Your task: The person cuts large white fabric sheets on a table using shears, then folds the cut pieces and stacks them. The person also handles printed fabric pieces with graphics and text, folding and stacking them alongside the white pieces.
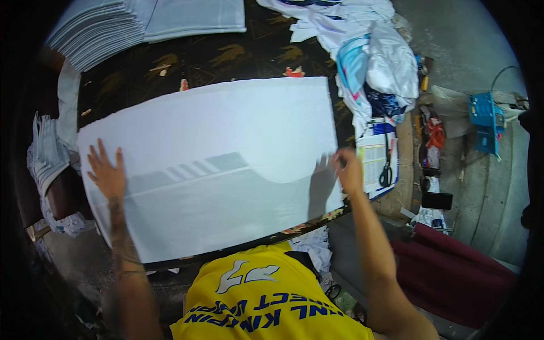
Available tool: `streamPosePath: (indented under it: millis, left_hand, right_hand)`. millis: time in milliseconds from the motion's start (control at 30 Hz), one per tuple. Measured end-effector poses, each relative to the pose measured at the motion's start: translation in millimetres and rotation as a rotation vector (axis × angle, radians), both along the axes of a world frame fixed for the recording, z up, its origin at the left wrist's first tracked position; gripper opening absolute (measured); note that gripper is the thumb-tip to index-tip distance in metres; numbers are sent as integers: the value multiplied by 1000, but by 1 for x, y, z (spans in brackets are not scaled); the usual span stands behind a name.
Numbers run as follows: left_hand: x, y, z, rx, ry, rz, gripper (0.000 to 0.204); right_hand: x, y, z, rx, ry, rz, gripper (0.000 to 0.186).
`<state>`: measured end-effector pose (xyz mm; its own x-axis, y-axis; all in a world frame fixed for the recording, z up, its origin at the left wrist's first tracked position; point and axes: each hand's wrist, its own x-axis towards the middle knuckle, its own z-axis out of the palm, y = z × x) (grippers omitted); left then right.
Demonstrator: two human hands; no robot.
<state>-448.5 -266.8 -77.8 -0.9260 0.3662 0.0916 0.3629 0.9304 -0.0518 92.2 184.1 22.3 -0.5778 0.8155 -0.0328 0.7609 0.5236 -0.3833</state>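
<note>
A large white sheet (pixel 226 119), fabric or paper, lies across the dark table in front of me. A grey panel with slanted light stripes (pixel 195 170) shows on its nearer half. My left hand (pixel 106 173) rests flat on the sheet's left end, fingers spread. Over the right edge, my right hand (pixel 347 170) is held with its fingers curled together and casts a shadow on the sheet. Whether those fingertips pinch the edge or a small item is too unclear to see.
Stacked pale sheets (pixel 102 28) occupy the far left of the patterned dark table (pixel 226 54). White and blue garments (pixel 374 62) are heaped at the far right. Black scissors (pixel 386 173) lie on papers to the right. A blue device (pixel 486 122) stands beyond, near maroon cloth (pixel 453 272).
</note>
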Motion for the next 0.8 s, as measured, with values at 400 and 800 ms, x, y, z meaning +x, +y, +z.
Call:
streamPosePath:
  millis: [400,800]
  left_hand:
    - [271,271,11,415,-69,-976,80]
    - [273,87,49,464,24,2,74]
  right_hand:
    - [86,-143,-26,-391,-12,-329,31]
    - [173,-33,-33,-341,62,-160,34]
